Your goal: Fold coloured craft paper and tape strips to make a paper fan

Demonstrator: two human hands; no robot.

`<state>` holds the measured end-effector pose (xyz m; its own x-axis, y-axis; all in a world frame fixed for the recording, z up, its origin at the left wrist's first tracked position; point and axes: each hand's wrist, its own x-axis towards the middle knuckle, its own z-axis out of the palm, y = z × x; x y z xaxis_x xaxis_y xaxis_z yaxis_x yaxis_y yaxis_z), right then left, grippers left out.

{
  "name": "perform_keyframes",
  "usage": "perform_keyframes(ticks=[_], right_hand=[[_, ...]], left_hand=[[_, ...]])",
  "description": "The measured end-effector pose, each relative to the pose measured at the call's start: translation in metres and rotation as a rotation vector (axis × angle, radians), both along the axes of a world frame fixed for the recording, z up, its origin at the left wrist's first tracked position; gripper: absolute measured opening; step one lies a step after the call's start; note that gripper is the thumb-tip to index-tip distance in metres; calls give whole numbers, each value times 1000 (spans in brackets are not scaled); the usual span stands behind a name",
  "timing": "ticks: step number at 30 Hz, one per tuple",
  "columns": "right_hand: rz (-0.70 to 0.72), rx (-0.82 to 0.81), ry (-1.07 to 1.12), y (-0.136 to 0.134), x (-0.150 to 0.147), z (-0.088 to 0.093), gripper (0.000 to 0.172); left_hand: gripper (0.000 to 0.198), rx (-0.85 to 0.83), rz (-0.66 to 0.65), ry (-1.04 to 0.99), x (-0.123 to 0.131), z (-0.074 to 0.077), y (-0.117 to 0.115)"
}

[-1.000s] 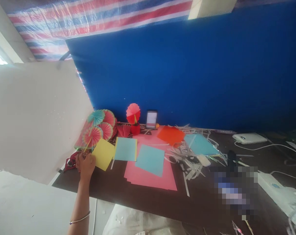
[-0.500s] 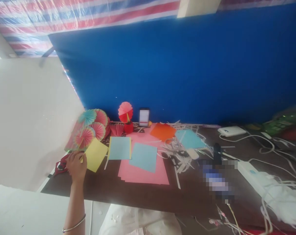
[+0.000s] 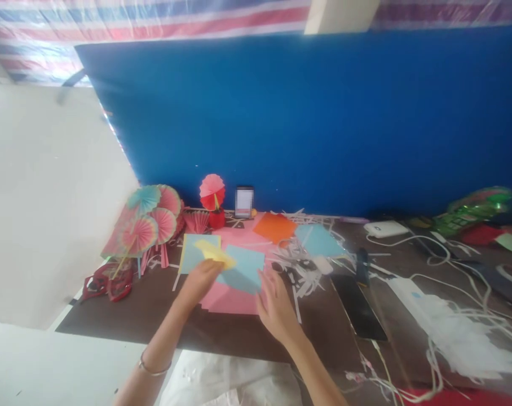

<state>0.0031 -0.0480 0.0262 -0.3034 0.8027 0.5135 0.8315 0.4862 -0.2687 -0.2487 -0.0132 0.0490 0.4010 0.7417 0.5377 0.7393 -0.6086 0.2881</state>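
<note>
My left hand (image 3: pixel 200 282) pinches a yellow paper sheet (image 3: pixel 216 252) and holds it above the table, over the light blue sheets. My right hand (image 3: pixel 274 304) hovers with its fingers spread over the stack of pink paper (image 3: pixel 233 297), beside a light blue square (image 3: pixel 244 268). Another light blue sheet with a yellow edge (image 3: pixel 190 251) lies just behind my left hand.
Folded paper fans (image 3: pixel 148 220) lean at the back left, a red paper flower (image 3: pixel 212 193) stands by the blue backboard (image 3: pixel 307 124). An orange sheet (image 3: pixel 274 226), paper strips (image 3: pixel 300 268), a dark phone (image 3: pixel 358 305), a power strip (image 3: pixel 412 293) and cables lie to the right.
My left hand lifted the yellow sheet from the left of the table and carried it right, over the blue sheets. My right hand came into view. The camera shifted down and right.
</note>
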Motion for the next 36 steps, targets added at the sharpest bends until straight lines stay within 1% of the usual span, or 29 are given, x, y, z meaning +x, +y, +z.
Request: perform_keyframes(ticks=[2, 4, 5, 7, 10, 14, 16, 19, 21, 25, 28, 31, 36], right_hand=[[20, -9, 13, 7, -5, -7, 58], [16, 2, 22, 15, -7, -19, 63], [9, 13, 18, 18, -6, -26, 64], [-7, 27, 14, 24, -5, -38, 64], [-17, 23, 40, 28, -1, -45, 56], [-9, 25, 89, 29, 1, -46, 43], [2, 54, 125, 30, 2, -47, 35], [28, 97, 173, 33, 3, -50, 26], [37, 111, 186, 34, 4, -52, 23], [44, 142, 192, 36, 8, -56, 19], [61, 142, 186, 36, 10, -58, 16], [94, 100, 189, 36, 10, -56, 15], [133, -6, 209, 36, 7, -53, 14]], left_hand=[[28, -89, -143, 114, 23, -10, 7], [27, -128, -249, 183, 39, -22, 14], [25, -148, -281, 203, 43, -27, 17], [22, -175, -299, 221, 47, -38, 22], [25, -197, -278, 111, 44, -53, 24], [26, -317, -337, -137, 37, -64, 22], [25, -382, -341, -252, 36, -66, 21], [20, -451, -281, -370, 36, -63, 20], [19, -481, -244, -416, 36, -60, 20], [17, -502, -228, -469, 35, -52, 20], [14, -465, -186, -466, 33, -49, 20], [16, -413, -126, -416, 30, -46, 20], [20, -459, -119, -312, 25, -42, 17]])
